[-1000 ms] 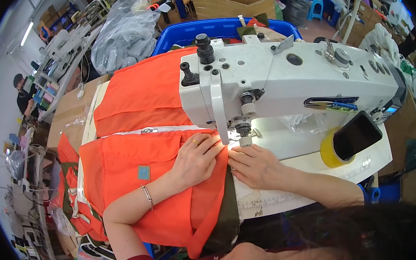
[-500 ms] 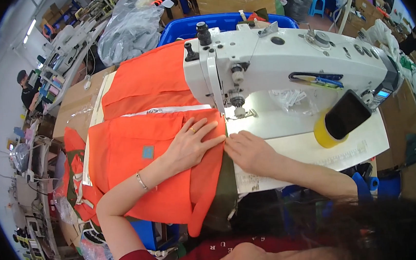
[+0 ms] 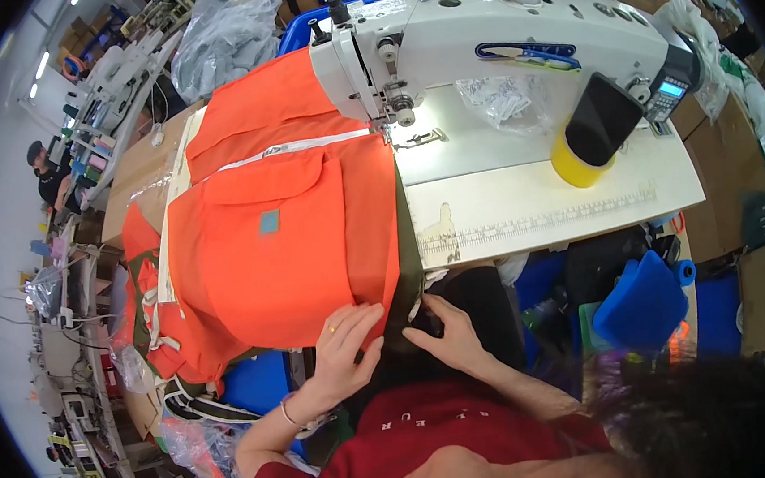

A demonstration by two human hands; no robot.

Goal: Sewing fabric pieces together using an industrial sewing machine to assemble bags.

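A bright orange fabric piece [image 3: 285, 256] with a flapped pocket and a small grey-green patch lies under the sewing machine's needle area. Dark green fabric [image 3: 409, 246] runs along its right edge. At the near corner of the orange cloth, my left hand [image 3: 343, 359] is closed, its fingers over the edge and the thumb below. My right hand [image 3: 451, 334] is beside the dark green edge, thumb and forefinger apart, with no cloth visibly gripped. The white sewing machine [image 3: 474, 30] stands beyond; its presser foot area meets the cloth's far right corner.
On the white tabletop [image 3: 505, 198] a dark phone-like device [image 3: 604, 118] leans on a yellow tape roll [image 3: 579, 165]. A clear bag [image 3: 506, 99] of small white pieces lies behind. Below the table's right edge is a blue plastic object [image 3: 644, 308]. A person [image 3: 49, 175] is far left.
Both hands have drawn back from beside the needle to the cloth's near edge. My right hand's fingers have spread. The view has shifted, so the machine appears higher.
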